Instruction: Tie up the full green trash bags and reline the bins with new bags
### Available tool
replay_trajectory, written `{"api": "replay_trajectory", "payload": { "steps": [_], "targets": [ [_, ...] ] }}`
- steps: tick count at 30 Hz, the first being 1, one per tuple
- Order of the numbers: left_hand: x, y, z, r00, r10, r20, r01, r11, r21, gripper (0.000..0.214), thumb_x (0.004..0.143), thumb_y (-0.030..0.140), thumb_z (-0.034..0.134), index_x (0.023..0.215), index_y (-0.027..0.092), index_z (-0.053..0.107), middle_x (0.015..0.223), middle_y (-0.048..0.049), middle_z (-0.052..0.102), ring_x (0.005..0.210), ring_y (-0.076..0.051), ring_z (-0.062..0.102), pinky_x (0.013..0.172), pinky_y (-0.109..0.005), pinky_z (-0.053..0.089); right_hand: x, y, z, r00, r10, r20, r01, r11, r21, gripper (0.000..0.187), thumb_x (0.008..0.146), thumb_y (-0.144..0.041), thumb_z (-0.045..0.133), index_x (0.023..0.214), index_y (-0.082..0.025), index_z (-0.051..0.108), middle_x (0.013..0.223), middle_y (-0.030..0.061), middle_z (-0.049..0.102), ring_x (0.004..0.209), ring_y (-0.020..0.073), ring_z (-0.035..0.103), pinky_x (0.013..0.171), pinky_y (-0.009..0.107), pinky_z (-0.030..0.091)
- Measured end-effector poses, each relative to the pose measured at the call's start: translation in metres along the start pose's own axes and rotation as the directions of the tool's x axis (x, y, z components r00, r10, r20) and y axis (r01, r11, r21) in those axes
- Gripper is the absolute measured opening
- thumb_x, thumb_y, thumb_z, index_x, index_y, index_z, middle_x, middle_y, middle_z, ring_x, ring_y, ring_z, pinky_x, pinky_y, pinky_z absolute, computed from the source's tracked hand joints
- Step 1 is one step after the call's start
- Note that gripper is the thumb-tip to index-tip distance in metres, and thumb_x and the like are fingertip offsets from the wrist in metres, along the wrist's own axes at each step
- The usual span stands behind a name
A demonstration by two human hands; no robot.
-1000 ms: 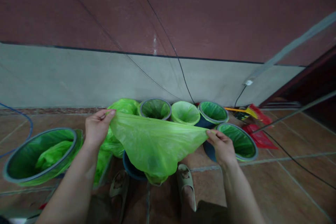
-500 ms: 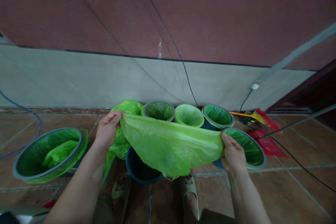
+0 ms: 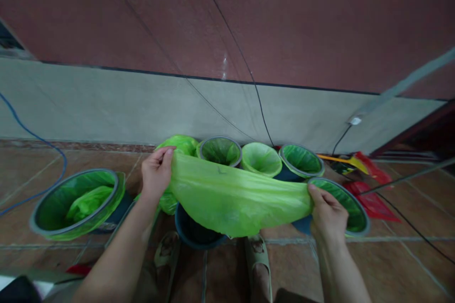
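A light green plastic bin bag (image 3: 234,196) is stretched wide between my two hands, above a dark blue unlined bin (image 3: 194,232) that stands on the floor in front of my feet. My left hand (image 3: 156,173) pinches the bag's left edge with closed fingers. My right hand (image 3: 327,213) grips its right edge the same way. The bag sags in the middle and hides most of the blue bin's mouth.
Several bins lined with green bags stand around: one large at the left (image 3: 76,203), three along the wall (image 3: 261,158) and one at the right (image 3: 350,208). Red and yellow dustpans (image 3: 366,184) lie at the right. Cables run over wall and tiled floor. My slippered feet (image 3: 258,255) are below.
Both hands pulled further apart, so the bag is stretched wider and hangs less deep. The view shifted a little to the left.
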State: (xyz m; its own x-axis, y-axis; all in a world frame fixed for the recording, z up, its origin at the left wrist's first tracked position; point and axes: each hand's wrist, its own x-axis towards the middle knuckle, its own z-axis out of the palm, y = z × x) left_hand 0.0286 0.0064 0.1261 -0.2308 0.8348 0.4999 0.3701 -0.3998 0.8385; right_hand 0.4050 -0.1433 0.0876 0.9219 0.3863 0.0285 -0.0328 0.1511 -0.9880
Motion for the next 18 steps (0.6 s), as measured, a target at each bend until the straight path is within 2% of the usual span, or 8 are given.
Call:
{"api": "replay_trajectory", "payload": {
  "steps": [8, 12, 18],
  "targets": [
    [-0.0023, -0.0002, 0.0011, 0.999, -0.037, 0.028, 0.035, 0.997, 0.072, 0.029, 0.085, 0.039, 0.054, 0.087, 0.018, 0.073, 0.079, -0.0021, 0.072, 0.071, -0.016, 0.064, 0.067, -0.026, 0.049, -0.0026, -0.0049, 0.0018, 0.992, 0.102, -0.069, -0.098, 0.993, 0.068, 0.038, 0.052, -0.043, 0.089, 0.068, -0.016, 0.067, 0.056, -0.0063, 0.055, 0.047, 0.0061, 0.041, 0.041, 0.021, 0.031],
    [-0.0026, 0.0021, 0.0014, 0.996, -0.088, 0.029, 0.087, 0.995, 0.052, 0.027, 0.084, 0.040, 0.055, 0.083, 0.019, 0.072, 0.072, -0.0003, 0.069, 0.067, -0.015, 0.060, 0.062, -0.024, 0.046, -0.0033, -0.0063, 0.0017, 0.992, 0.081, -0.097, -0.078, 0.996, 0.036, 0.040, 0.053, -0.047, 0.087, 0.066, -0.016, 0.066, 0.054, -0.0062, 0.054, 0.048, 0.0066, 0.041, 0.042, 0.022, 0.032],
    [-0.0038, 0.0022, 0.0031, 0.984, -0.176, 0.017, 0.177, 0.980, -0.089, 0.029, 0.082, 0.046, 0.059, 0.077, 0.019, 0.071, 0.063, 0.0017, 0.061, 0.059, -0.013, 0.055, 0.055, -0.023, 0.042, -0.0035, -0.0056, 0.0014, 0.995, 0.018, -0.099, -0.023, 0.999, -0.048, 0.041, 0.058, -0.053, 0.083, 0.068, -0.017, 0.065, 0.049, -0.0075, 0.048, 0.043, 0.0075, 0.035, 0.042, 0.025, 0.030]
  ]
}}
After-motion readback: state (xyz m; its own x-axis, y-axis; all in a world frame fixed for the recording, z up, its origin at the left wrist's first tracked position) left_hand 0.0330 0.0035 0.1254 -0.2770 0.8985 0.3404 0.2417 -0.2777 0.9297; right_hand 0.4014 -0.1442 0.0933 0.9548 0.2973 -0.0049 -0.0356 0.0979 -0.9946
